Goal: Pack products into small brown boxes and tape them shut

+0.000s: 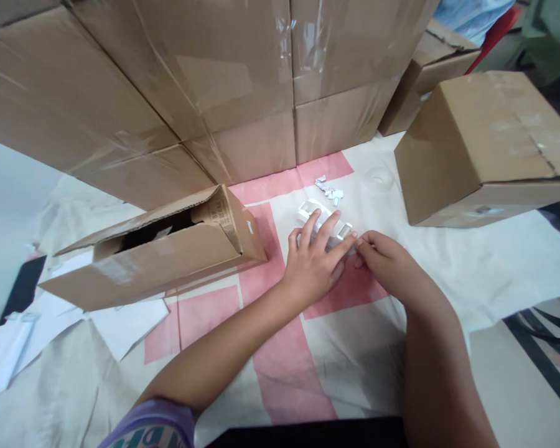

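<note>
My left hand (315, 258) lies with fingers spread flat on a small pile of clear plastic packets (313, 214) on the pink and white cloth (280, 348). My right hand (385, 258) is beside it, fingers pinched together at the pile's right edge, touching the left fingertips. What the pinch holds is hidden. A few small white pieces (329, 190) lie scattered just beyond the pile.
An open long cardboard box (168, 255) lies on its side to the left. Stacked large cartons (205, 87) form a wall behind. A closed carton (485, 143) sits at the right. White paper sheets (121, 323) lie at lower left.
</note>
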The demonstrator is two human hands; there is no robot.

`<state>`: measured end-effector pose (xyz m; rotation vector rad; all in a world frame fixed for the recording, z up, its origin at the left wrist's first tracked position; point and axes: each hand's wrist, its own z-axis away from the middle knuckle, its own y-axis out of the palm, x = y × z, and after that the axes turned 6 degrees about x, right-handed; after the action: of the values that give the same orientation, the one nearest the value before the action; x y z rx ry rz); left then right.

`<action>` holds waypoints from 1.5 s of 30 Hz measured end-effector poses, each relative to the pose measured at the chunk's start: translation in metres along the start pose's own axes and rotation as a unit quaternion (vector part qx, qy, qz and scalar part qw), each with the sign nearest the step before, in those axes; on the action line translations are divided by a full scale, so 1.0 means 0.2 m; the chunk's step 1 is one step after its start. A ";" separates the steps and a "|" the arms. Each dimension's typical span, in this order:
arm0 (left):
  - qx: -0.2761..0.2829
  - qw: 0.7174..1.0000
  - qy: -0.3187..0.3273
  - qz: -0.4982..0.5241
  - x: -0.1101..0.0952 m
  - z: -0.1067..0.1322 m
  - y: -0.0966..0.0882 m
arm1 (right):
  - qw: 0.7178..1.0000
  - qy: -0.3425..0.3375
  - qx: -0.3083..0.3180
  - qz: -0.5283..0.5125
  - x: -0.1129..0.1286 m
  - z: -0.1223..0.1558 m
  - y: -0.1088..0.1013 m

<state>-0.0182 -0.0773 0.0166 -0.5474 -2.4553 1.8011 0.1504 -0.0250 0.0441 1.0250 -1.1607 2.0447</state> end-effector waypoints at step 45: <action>-0.203 0.783 -0.095 0.580 0.01 -0.09 -0.24 | 0.914 -0.381 -0.135 0.039 0.16 0.08 0.08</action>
<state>-0.0285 -0.0735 0.0669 -2.4460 -2.8552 1.4537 0.1264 -0.0443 0.0682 1.7152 -1.8229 1.4802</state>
